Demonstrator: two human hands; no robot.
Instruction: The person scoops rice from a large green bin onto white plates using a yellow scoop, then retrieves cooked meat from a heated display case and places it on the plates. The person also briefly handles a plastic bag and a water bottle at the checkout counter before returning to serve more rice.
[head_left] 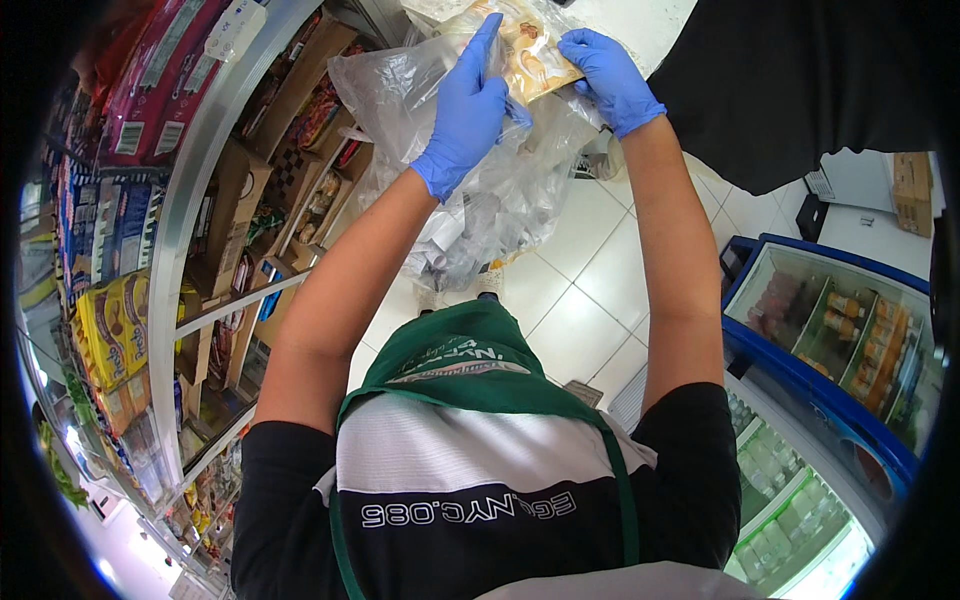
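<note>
Glossy yellow plastic packet (537, 60), twelve o'clock

Its three-o'clock edge is pinched by the blue-gloved right hand (613, 82); the grip of the blue-gloved left hand (463, 118) cannot be told. Likely light and slippery, it is best held by opposite edges.

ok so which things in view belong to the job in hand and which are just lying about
Job in hand:
yellowish packet
right hand, gripping it
left hand, at its left side
clear plastic bag

Just about:
yellow shelf packs
blue-rimmed cooler
cardboard box
</note>
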